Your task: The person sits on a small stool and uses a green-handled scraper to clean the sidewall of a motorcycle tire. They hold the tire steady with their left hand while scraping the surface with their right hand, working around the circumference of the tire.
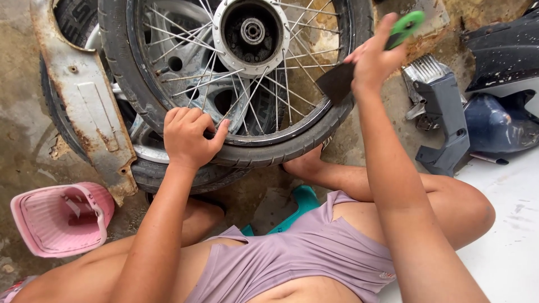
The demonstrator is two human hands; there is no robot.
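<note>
A spoked motorcycle wheel (255,84) with a black tyre lies in front of me, resting on another tyre (168,174). My left hand (190,136) grips the near edge of the top tyre, fingers curled over it. My right hand (375,56) holds a green-handled scraper (359,59) whose dark blade presses at the tyre's right edge by the rim. The silver hub (251,31) sits at the top centre. My foot (306,165) is braced against the tyre from below.
A rusty grey fender panel (84,101) lies at the left across the tyres. A pink plastic basket (59,219) sits at lower left. Grey and dark blue motorcycle body parts (449,118) lie at the right. A teal sandal (303,202) is under my leg.
</note>
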